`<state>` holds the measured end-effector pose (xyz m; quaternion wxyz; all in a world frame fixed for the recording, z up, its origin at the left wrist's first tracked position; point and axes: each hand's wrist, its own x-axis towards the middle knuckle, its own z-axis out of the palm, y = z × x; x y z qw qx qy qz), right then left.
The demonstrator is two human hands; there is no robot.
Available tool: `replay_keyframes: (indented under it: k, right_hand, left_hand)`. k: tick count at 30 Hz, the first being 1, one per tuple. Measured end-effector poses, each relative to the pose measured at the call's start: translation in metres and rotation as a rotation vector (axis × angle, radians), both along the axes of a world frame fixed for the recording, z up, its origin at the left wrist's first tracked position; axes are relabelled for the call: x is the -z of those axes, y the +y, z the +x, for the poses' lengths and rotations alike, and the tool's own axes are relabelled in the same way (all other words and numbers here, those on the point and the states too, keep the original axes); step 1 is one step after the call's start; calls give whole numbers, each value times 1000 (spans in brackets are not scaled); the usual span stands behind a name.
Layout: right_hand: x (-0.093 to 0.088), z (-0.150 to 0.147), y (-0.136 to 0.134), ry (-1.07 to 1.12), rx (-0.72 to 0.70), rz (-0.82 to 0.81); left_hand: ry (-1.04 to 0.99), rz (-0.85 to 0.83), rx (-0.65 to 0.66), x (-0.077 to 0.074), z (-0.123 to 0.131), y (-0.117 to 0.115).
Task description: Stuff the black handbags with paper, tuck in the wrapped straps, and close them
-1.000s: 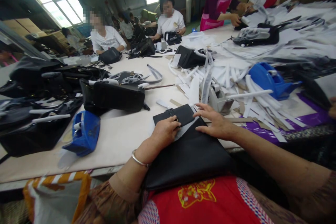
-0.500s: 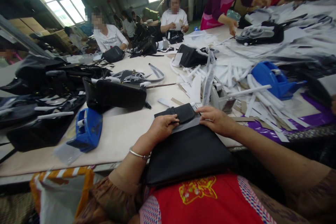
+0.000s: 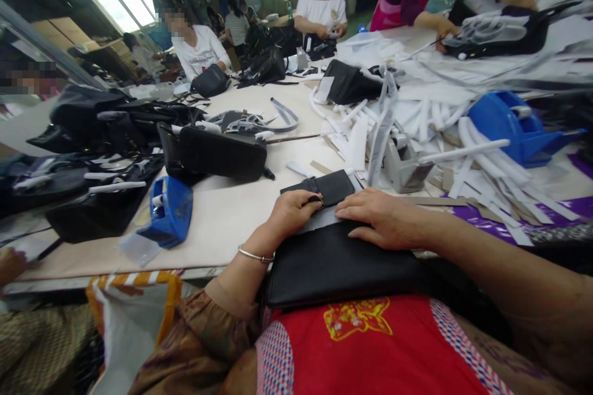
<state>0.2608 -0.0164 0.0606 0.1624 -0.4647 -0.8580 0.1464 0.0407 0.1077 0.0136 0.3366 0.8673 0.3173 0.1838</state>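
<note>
A black bag (image 3: 343, 268) rests on my lap against the table edge, its smooth side up. Beyond its upper edge lies a smaller black flap-like piece (image 3: 338, 187) with a narrow band across it, and greyish sheet material shows between the two. My left hand (image 3: 293, 217), with a bangle at the wrist, is closed, pinching a small black strap end by the flap piece. Lying over the bag's upper right edge, my right hand (image 3: 377, 217) has its fingers stretched out flat. Its fingertips touch the greyish material.
Blue tape dispensers (image 3: 167, 213) stand left and right, with a grey dispenser (image 3: 402, 163) ahead. White strips (image 3: 482, 179) are heaped at right. Black bags (image 3: 213, 151) lie across the table (image 3: 222, 210). An orange-edged sack (image 3: 134, 321) hangs below left. Several people work around the table.
My right hand has gone from pinching near the flap's corner to lying flat on the bag's edge. My left hand now pinches a strap end. The view has shifted slightly.
</note>
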Motion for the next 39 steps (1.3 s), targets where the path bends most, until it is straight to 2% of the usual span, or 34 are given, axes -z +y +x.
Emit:
replay_keyframes:
  k: [3,8,22,29,33,39]
  right_hand:
    - [4,-7,0,-23,-34,-50]
    - [8,-3,-3,16,-17,-60]
    - [13,0,-6,109,-31,-39]
    - [17,-1,-7,110,-10,-27]
    - [19,-1,-5,136,0,-11]
    - [21,2,-4,152,-23,-16]
  left_hand:
    - [37,-40,-70,-2,2,1]
    - [105,26,-88,-6,9,2]
    - [182,367,47,-18,14,-24]
    - [160,503,179,-8,14,-29]
    - [135,470,121,-4,14,-32]
    - [89,383,3,-4,17,-31]
